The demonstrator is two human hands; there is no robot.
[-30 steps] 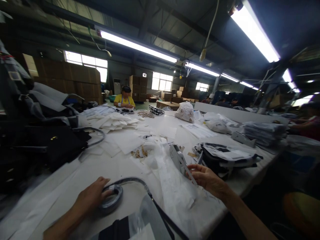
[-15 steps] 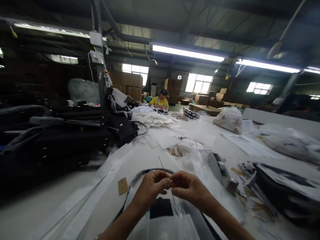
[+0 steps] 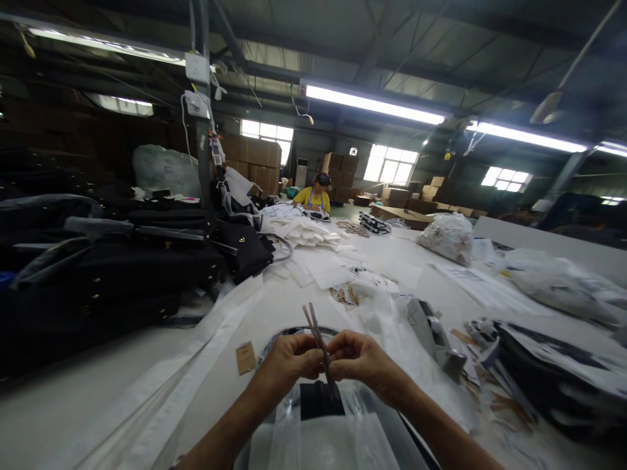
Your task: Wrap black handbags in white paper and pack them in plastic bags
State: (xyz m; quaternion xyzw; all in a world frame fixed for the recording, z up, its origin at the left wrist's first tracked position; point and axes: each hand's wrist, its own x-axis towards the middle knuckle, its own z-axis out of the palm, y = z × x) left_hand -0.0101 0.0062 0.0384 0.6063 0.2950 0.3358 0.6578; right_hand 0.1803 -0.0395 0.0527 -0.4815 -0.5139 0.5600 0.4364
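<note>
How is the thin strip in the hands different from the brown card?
The strip is long and thin, but the card is a small rectangle. The strip is up between the fingers of the left hand and right hand, while the card lies on the table. The strip shows two ends at its top; the card is one piece.

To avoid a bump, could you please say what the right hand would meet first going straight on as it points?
Probably the thin strip-like item just ahead, then the left hand; depth is unclear.
</note>
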